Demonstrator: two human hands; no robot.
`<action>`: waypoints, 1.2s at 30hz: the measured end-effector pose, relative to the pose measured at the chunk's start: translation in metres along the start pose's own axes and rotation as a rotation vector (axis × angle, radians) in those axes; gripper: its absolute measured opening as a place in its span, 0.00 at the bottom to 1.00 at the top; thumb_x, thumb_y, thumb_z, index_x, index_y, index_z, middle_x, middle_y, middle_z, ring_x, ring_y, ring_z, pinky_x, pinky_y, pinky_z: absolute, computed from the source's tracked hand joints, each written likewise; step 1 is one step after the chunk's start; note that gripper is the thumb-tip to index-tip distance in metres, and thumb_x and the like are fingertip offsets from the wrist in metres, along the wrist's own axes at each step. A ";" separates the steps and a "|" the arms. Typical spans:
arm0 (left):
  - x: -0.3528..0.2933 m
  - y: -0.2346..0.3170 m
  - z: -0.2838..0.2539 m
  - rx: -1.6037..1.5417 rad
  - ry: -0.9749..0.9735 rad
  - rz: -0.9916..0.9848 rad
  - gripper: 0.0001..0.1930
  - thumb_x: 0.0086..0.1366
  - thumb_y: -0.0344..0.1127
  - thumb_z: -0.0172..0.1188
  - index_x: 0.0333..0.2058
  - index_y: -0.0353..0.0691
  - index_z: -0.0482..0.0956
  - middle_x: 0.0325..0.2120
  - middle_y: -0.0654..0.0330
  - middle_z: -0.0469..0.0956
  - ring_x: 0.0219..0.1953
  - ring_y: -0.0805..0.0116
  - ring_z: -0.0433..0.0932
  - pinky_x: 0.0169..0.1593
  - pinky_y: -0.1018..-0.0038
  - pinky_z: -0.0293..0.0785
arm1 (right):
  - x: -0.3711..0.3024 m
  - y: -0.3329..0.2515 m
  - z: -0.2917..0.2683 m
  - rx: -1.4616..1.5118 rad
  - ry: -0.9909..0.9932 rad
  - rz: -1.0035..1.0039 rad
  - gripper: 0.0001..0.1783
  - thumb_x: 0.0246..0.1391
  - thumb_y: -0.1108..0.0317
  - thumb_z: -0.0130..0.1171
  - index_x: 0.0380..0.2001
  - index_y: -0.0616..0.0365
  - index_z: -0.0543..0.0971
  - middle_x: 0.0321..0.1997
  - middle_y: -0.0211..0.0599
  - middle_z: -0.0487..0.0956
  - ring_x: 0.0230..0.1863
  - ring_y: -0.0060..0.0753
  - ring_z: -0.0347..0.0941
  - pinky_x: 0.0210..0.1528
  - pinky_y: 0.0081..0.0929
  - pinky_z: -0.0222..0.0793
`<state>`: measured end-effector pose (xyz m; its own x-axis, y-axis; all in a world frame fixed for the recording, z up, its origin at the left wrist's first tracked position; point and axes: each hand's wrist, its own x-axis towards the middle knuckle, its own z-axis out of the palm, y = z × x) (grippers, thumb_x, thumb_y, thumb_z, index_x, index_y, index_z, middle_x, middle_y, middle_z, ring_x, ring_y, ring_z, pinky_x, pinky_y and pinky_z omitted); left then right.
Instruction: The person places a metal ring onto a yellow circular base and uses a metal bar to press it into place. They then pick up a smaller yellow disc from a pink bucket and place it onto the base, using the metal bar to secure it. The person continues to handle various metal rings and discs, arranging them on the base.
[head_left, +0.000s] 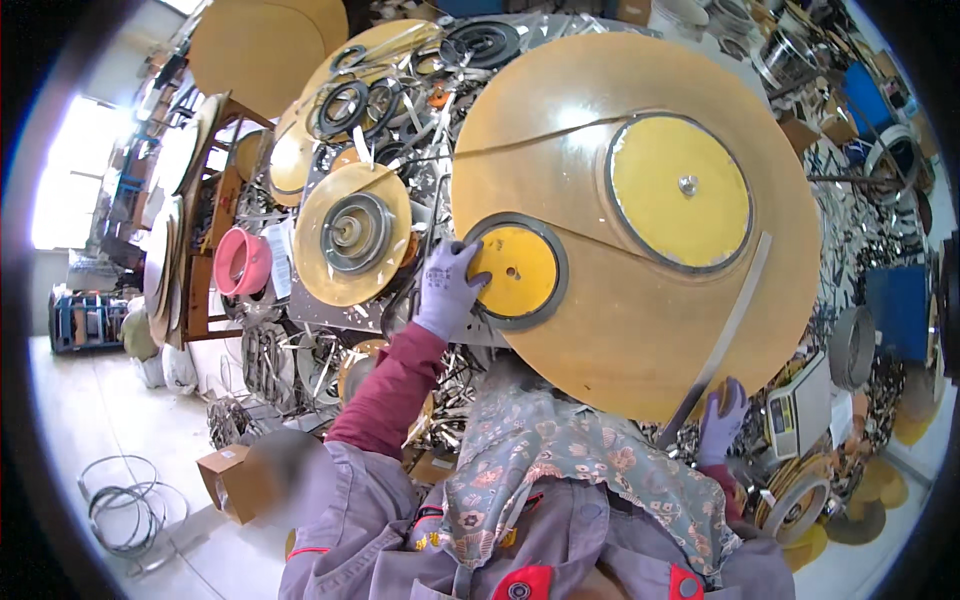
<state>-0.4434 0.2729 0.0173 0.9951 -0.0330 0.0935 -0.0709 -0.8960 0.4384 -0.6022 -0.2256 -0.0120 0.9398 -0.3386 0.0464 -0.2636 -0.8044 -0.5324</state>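
Leftward of both hands (447,292) (722,425) sits a pink tub (257,264).

Yellow disc (527,255); lavender gloves (446,292); floral apron (560,460).

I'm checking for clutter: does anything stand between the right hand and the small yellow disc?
Yes: a long grey strip slants across the direct line, just left of the right hand. Beyond it, only the big tan disc shows up to the small yellow disc, which the left hand touches.
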 end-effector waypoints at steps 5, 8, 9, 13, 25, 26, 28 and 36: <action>-0.037 0.041 0.026 0.163 -0.127 0.090 0.28 0.55 0.36 0.60 0.56 0.39 0.66 0.55 0.47 0.65 0.55 0.49 0.65 0.57 0.59 0.63 | -0.029 -0.038 0.002 -0.223 -0.168 -0.085 0.44 0.45 0.45 0.61 0.61 0.59 0.64 0.63 0.58 0.61 0.65 0.63 0.52 0.65 0.57 0.45; -0.056 0.016 0.015 0.244 -0.206 -0.011 0.31 0.50 0.38 0.64 0.55 0.40 0.69 0.56 0.45 0.65 0.56 0.48 0.66 0.57 0.59 0.65 | -0.028 -0.040 0.035 -0.220 -0.190 -0.122 0.42 0.41 0.48 0.63 0.61 0.52 0.66 0.63 0.56 0.61 0.64 0.62 0.53 0.63 0.60 0.47; -0.026 0.036 0.018 0.149 -0.194 0.011 0.30 0.50 0.38 0.65 0.54 0.40 0.70 0.56 0.45 0.64 0.56 0.48 0.66 0.57 0.59 0.65 | -0.028 -0.035 0.018 -0.219 -0.130 -0.061 0.43 0.40 0.48 0.63 0.60 0.51 0.66 0.63 0.54 0.61 0.64 0.60 0.53 0.63 0.60 0.47; -0.006 0.037 0.031 0.285 -0.096 0.194 0.30 0.50 0.40 0.66 0.53 0.42 0.72 0.56 0.45 0.64 0.55 0.48 0.66 0.58 0.59 0.64 | -0.040 -0.019 0.016 -0.252 -0.052 -0.004 0.43 0.36 0.50 0.64 0.59 0.50 0.67 0.63 0.52 0.62 0.64 0.58 0.53 0.63 0.57 0.48; 0.012 0.038 0.012 0.380 -0.046 0.368 0.26 0.57 0.35 0.55 0.56 0.45 0.68 0.59 0.50 0.63 0.60 0.50 0.62 0.62 0.56 0.56 | -0.011 0.018 -0.002 0.316 0.053 0.275 0.15 0.49 0.69 0.59 0.41 0.62 0.72 0.31 0.36 0.72 0.31 0.34 0.69 0.37 0.30 0.66; 0.001 0.028 0.022 0.392 -0.167 0.345 0.25 0.58 0.35 0.53 0.57 0.44 0.68 0.59 0.50 0.63 0.61 0.50 0.61 0.62 0.57 0.56 | -0.014 0.015 -0.008 0.579 -0.016 0.428 0.13 0.52 0.67 0.59 0.39 0.61 0.73 0.27 0.29 0.71 0.26 0.28 0.68 0.32 0.26 0.66; -0.015 0.013 0.034 0.395 -0.090 0.381 0.24 0.58 0.32 0.51 0.56 0.43 0.68 0.59 0.49 0.63 0.60 0.52 0.63 0.62 0.60 0.57 | -0.024 0.012 -0.009 0.725 0.024 0.514 0.12 0.55 0.66 0.57 0.40 0.60 0.74 0.27 0.26 0.70 0.23 0.22 0.66 0.27 0.21 0.64; -0.027 0.016 0.025 0.172 -0.125 0.296 0.20 0.58 0.31 0.51 0.51 0.40 0.72 0.57 0.49 0.66 0.61 0.51 0.63 0.63 0.60 0.57 | 0.072 -0.186 -0.053 1.454 -0.069 0.024 0.15 0.58 0.62 0.52 0.43 0.61 0.75 0.30 0.30 0.71 0.32 0.21 0.68 0.34 0.22 0.66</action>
<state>-0.4692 0.2488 -0.0003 0.9348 -0.3463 0.0787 -0.3548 -0.9006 0.2510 -0.4967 -0.1259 0.1349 0.9577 -0.2875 0.0077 0.1302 0.4097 -0.9029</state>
